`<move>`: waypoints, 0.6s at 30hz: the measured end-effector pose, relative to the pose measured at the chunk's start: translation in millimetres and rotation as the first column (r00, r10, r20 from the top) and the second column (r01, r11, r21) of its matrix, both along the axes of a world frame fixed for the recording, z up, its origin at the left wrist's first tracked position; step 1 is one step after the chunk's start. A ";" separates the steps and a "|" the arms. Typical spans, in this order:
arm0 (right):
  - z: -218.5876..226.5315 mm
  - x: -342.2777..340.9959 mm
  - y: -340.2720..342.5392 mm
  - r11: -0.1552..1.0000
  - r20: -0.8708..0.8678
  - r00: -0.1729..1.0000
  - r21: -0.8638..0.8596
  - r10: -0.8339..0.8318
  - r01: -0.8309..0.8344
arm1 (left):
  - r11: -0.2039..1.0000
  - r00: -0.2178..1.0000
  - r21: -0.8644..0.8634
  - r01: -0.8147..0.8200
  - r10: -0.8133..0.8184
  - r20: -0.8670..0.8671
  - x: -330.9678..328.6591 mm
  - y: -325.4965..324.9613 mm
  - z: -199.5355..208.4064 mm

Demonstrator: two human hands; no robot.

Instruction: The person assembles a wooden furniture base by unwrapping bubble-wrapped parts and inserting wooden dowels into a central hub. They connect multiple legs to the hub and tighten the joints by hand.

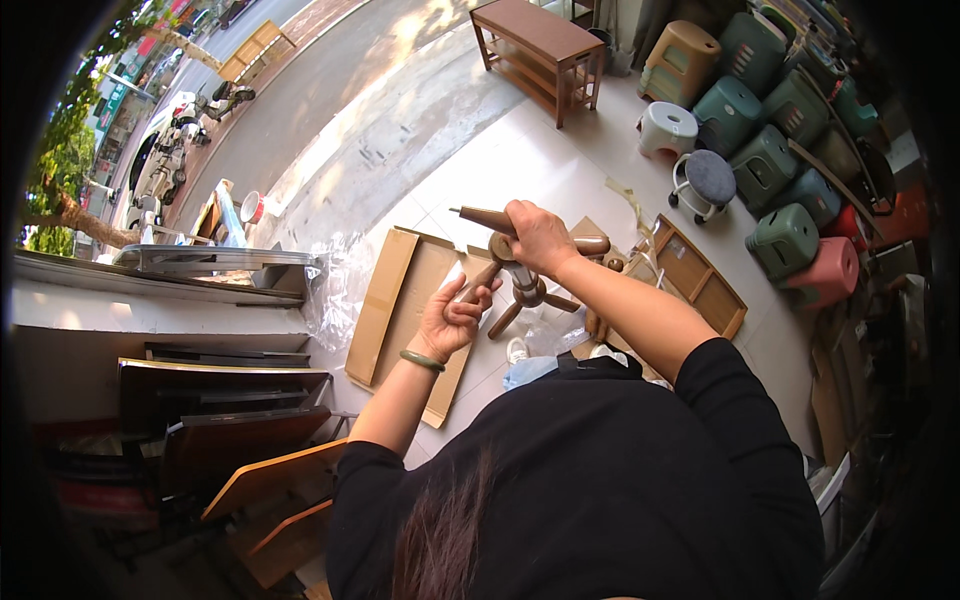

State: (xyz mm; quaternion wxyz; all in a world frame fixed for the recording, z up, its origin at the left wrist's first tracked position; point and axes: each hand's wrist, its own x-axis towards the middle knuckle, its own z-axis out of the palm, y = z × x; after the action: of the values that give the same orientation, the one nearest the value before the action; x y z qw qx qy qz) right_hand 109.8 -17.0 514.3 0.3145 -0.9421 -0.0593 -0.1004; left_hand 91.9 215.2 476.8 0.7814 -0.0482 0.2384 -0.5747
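Note:
My right hand (541, 240) is closed around a tapered brown wooden peg (483, 217). The peg's thin metal tip points left, away from the wrist. Below and to the left, my left hand (452, 318), with a green bangle on its wrist, curls round another brown wooden peg (482, 281). That peg's upper end meets the round top of a turned wooden post (524, 282); whether it is joined there I cannot tell. The post stands in front of me, with a wooden leg (506, 319) spreading out near its foot. Another rounded wooden piece (592, 244) shows beyond my right wrist.
An opened cardboard box (385, 310) lies on the tiled floor beside clear plastic wrap (338, 290). To the right are a wooden frame panel (700, 275), a round wheeled stool (709, 178) and stacked plastic stools (765, 165). Tabletops (240, 440) lean at left; a brown bench (540, 40) stands ahead.

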 end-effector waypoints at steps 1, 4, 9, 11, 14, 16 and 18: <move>-0.1 -0.1 -0.1 1.000 0.004 1.000 -0.001 0.000 0.000 | 0.994 0.999 -0.111 -0.021 0.018 -0.028 0.7 -0.5 3.6; -0.4 -0.3 -0.5 1.000 0.009 1.000 -0.002 -0.004 0.004 | 0.857 0.786 0.512 0.049 -0.350 0.509 3.8 -4.4 22.9; -1.9 -1.0 0.8 1.000 0.005 1.000 -0.007 -0.005 0.006 | 0.332 -0.377 0.214 -0.919 -0.898 -0.227 -16.7 -15.4 47.1; -2.7 -1.0 0.6 1.000 0.046 0.999 -0.007 -0.006 0.006 | 0.342 -0.362 0.177 -0.923 -0.926 -0.102 -18.0 -12.9 49.0; -3.8 -1.0 0.0 1.000 0.046 0.999 -0.020 0.004 -0.003 | 0.364 -0.105 0.541 -0.758 -0.887 0.450 -4.9 -6.8 39.5; -3.8 -1.6 0.4 1.000 0.039 0.999 -0.021 -0.003 0.004 | 0.516 0.438 0.781 -0.353 -0.647 0.625 4.0 -3.2 27.4; -2.8 -1.6 0.8 1.000 0.035 0.999 -0.024 -0.007 0.007 | 0.743 0.823 0.665 0.071 -0.421 0.382 14.7 -2.4 15.3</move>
State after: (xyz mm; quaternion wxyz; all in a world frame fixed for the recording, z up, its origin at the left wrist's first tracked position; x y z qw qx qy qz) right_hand 108.2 -16.2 511.5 0.3019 -0.9440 -0.0627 -0.1174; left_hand 106.7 212.8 492.2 0.6997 0.4001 0.2038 -0.5557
